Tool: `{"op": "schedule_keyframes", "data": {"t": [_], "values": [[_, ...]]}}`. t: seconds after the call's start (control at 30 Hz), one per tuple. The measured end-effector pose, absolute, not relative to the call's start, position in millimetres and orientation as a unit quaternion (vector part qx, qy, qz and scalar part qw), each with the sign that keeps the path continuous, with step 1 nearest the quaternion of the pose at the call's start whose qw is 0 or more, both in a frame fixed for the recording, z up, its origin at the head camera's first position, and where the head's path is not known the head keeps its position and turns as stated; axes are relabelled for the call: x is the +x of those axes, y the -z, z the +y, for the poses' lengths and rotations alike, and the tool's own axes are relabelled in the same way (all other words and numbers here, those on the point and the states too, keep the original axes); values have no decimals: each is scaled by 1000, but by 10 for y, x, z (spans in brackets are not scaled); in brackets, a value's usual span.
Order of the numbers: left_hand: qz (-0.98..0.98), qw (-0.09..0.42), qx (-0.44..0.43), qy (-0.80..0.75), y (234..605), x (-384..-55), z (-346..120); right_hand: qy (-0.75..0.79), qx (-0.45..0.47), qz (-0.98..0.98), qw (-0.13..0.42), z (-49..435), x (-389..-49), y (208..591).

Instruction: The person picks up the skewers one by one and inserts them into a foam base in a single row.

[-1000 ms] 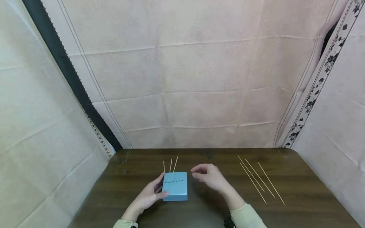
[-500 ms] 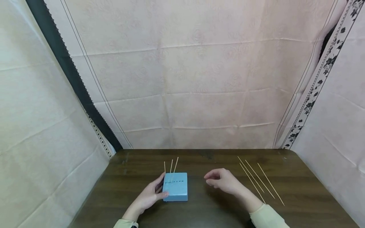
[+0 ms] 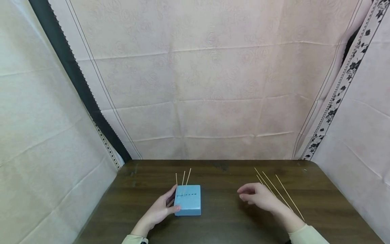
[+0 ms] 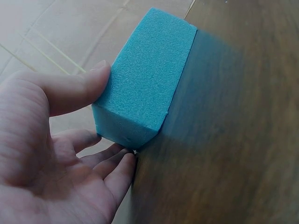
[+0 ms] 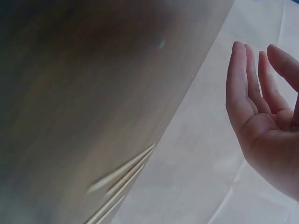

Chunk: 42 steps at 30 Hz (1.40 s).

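My left hand (image 3: 156, 210) grips a blue foam block (image 3: 188, 203) at its left side, thumb on the near part and fingers around the far left corner. In the left wrist view, the thumb presses one face of the block (image 4: 149, 70) and fingertips support its underside. Three thin wooden sticks (image 3: 188, 176) rise from the block's far left part, beside a row of small dark holes. My right hand (image 3: 261, 197) hovers over the table to the right, fingers loosely bent and holding nothing. Its forearm partly covers several loose sticks (image 3: 289, 196).
The dark wooden table (image 3: 219, 223) carries the loose sticks lying slantwise on its right side. Pale cloth (image 3: 213, 84) hangs behind the far edge and along both sides.
My right hand has moved right, away from the block and over to the loose sticks. The left hand and the block stay in place.
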<state>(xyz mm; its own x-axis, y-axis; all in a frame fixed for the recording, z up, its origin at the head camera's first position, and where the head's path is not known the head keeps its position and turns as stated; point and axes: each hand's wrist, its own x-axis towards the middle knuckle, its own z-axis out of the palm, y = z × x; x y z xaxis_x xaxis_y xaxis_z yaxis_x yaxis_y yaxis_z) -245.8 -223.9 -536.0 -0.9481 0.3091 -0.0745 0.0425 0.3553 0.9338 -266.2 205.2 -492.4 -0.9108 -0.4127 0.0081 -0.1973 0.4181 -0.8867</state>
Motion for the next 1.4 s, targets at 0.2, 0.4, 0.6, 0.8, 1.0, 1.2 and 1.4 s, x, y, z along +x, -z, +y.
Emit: {"op": "schedule_keyframes", "data": {"t": [0.2, 0.4, 0.6, 0.8, 1.0, 1.2, 1.4], "values": [[814, 122, 106, -557, 5360, -2467, -2229, 518, -161, 835, 92, 2357, -2633, 4914], [816, 121, 106, -555, 5366, -2472, -2228, 516, -134, 842, 75, 2658, -2662, 4932], [811, 121, 116, -560, 5356, -2481, -2238, 508, -103, 853, 62, 2855, -2684, 4958], [809, 119, 121, -563, 5358, -2478, -2249, 470, -89, 877, 45, 2947, -2695, 4987], [805, 118, 120, -568, 5353, -2462, -2252, 444, -89, 891, 42, 2987, -2715, 5046], [809, 116, 115, -565, 5347, -2454, -2254, 437, -82, 894, 53, 2979, -2730, 5074], [809, 118, 112, -565, 5345, -2442, -2250, 436, -79, 895, 52, 2936, -2735, 5101]]}}
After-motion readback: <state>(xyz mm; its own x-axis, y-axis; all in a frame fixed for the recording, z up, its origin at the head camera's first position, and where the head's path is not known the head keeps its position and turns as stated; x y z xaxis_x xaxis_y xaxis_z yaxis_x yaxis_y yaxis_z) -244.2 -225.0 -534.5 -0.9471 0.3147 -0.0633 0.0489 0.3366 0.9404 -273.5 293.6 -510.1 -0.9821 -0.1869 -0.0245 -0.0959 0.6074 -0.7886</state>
